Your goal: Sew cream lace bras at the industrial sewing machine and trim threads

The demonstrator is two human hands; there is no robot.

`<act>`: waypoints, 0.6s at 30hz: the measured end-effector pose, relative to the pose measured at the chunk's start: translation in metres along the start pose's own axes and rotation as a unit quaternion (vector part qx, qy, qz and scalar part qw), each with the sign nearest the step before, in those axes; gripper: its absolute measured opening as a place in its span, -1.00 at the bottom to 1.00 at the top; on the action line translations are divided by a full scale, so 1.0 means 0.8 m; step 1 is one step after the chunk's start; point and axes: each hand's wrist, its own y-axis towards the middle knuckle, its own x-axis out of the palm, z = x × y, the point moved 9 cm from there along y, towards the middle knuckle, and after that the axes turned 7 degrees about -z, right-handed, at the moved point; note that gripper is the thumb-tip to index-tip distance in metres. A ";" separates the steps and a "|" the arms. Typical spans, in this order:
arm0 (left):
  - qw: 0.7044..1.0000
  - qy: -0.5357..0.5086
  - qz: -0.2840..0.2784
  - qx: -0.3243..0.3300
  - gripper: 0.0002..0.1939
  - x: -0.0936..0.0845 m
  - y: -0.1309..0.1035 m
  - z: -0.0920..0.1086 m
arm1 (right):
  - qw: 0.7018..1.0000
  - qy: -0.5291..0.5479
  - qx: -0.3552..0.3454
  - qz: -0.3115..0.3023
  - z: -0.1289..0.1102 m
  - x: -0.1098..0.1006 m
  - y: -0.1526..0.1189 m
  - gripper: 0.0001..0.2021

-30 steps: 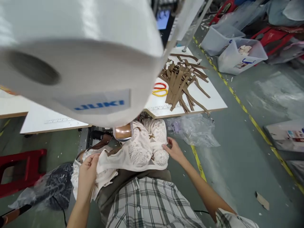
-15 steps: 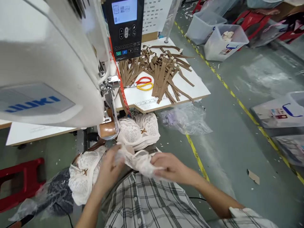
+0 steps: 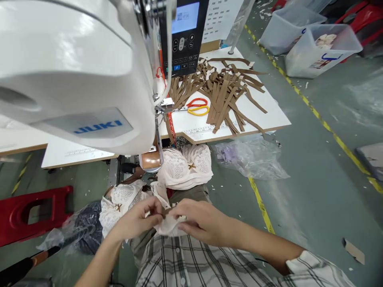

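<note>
Seated at an industrial sewing machine, a person in a plaid shirt works a cream garment over the lap. The left hand has its thumb and fingertips drawn together on the garment's near edge; the right hand pinches the cloth just beside it, finger and thumb slightly parted with fabric between. A sliver of brown shows among the fingertips, too small to identify.

The piece appears to be in mid-handling, gathered between the two grips and apart from the machine's head; how much of it is complete cannot be told, with the fingers covering the edge.

The batch looks partly worked through. Just beyond the grip, a neat stack of cream lace bras lies cups up, a brown bow on the top one. Left of the left hand, further lace bras lie in a looser heap. Which group is finished and which is waiting, the view does not settle.

Farther beyond the right hand, brown strips spread thickly across the white table, beside red-and-yellow-handled scissors lying untouched. Whether the strips are stock or offcuts is unclear.
</note>
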 end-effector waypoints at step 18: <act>0.877 0.384 0.255 -0.133 -0.60 -0.208 -0.174 0.051 | 0.988 -0.066 0.140 -0.017 0.065 -0.037 -0.033 -0.65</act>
